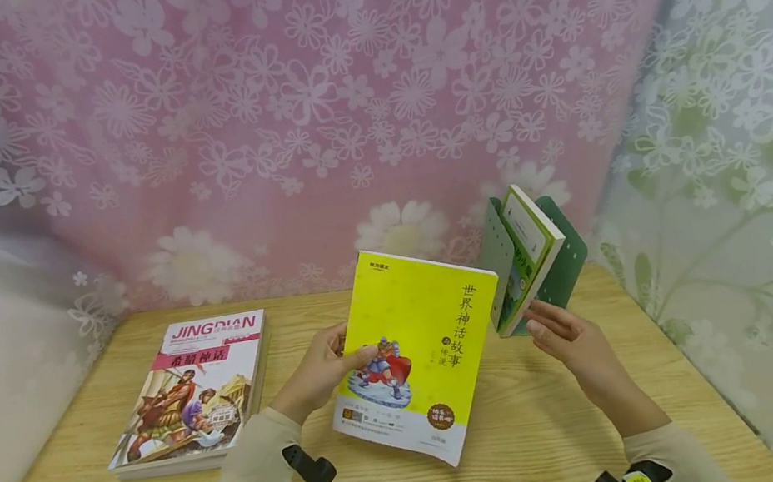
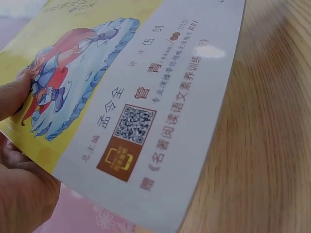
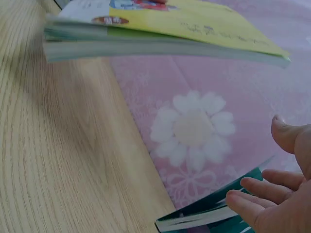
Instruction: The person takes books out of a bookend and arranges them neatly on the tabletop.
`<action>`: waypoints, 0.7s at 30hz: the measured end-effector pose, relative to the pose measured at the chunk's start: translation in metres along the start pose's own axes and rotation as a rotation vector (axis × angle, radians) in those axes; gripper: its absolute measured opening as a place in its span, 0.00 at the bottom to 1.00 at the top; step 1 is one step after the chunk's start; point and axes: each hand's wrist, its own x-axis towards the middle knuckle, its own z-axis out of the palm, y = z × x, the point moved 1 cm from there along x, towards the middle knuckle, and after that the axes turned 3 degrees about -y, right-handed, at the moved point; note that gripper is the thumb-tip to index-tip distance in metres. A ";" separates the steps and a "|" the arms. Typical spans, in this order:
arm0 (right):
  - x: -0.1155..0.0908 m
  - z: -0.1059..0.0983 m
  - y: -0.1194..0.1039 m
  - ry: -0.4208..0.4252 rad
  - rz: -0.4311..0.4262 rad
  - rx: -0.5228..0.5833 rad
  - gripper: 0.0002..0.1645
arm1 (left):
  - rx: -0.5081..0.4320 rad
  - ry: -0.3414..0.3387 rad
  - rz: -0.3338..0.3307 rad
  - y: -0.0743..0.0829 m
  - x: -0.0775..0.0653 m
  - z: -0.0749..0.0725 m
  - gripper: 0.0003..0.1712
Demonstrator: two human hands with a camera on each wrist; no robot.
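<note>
A yellow paperback book (image 1: 413,338) with a cartoon figure on its cover is held above the table by my left hand (image 1: 327,368). The thumb lies on the front cover and the fingers go behind its left edge, as the left wrist view also shows at the book (image 2: 146,121). My right hand (image 1: 576,346) is at the lower front of a green-covered book (image 1: 532,251), fingers fairly straight. That book leans in a green bookend (image 1: 569,267). Whether the right fingertips touch it is hard to tell. In the right wrist view the right hand (image 3: 277,194) holds nothing.
A thick white book (image 1: 190,390) with a pink title band lies flat at the left of the wooden table (image 1: 541,452). Behind the table hangs a pink flowered curtain (image 1: 336,114). A pale flowered curtain (image 1: 732,220) borders the right side.
</note>
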 end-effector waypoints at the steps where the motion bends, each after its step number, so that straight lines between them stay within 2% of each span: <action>1: 0.000 -0.002 0.002 0.011 0.010 -0.005 0.38 | -0.001 0.011 -0.011 0.000 -0.001 -0.002 0.27; 7: 0.005 -0.012 0.007 0.040 0.074 -0.020 0.40 | -0.034 0.035 -0.019 -0.001 -0.007 -0.012 0.28; 13: 0.010 -0.020 0.008 0.073 0.094 -0.042 0.42 | -0.020 0.113 -0.058 -0.002 -0.015 -0.025 0.31; 21: 0.018 -0.029 0.013 0.104 0.139 -0.113 0.44 | -0.022 0.097 -0.050 -0.002 -0.033 -0.049 0.27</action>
